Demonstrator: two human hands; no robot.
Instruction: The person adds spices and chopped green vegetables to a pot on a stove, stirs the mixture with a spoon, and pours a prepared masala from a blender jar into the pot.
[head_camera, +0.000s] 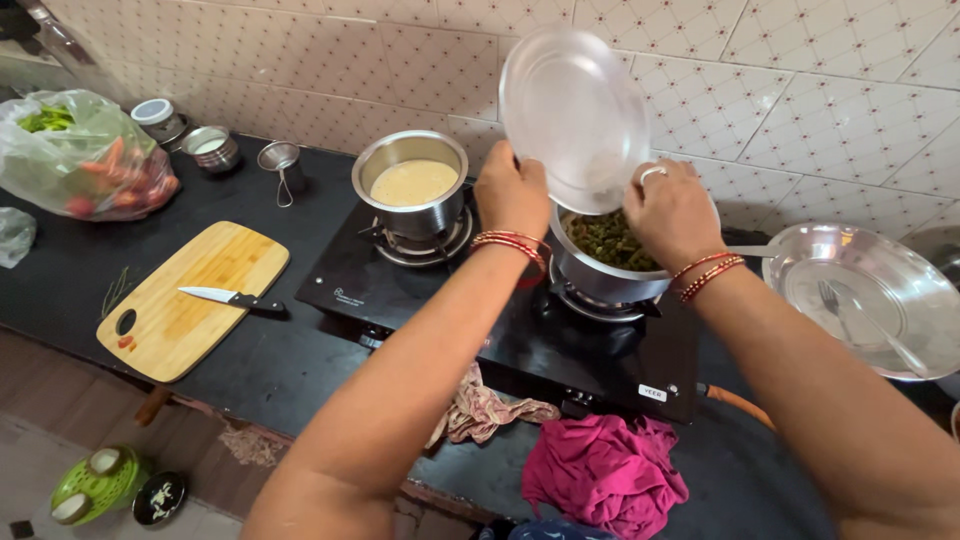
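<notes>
I hold the steel lid (573, 115) tilted up over the pot of green beans (607, 255) on the right burner, my left hand (512, 192) and right hand (672, 212) each closed on its lower rim, likely to let steam clear. Two pots sit on the stove (500, 320); the other pot (411, 185) holds pale liquid. One knife (233, 297) lies on one cutting board (190, 300) on the worktop (280, 365).

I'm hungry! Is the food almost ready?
Not quite. Chopping looks done: the knife lies on the cutting board. Right now the left hand and right hand tilt the steel lid above the pan of greens. The pot of creamy liquid sits uncovered on the stove.
</notes>
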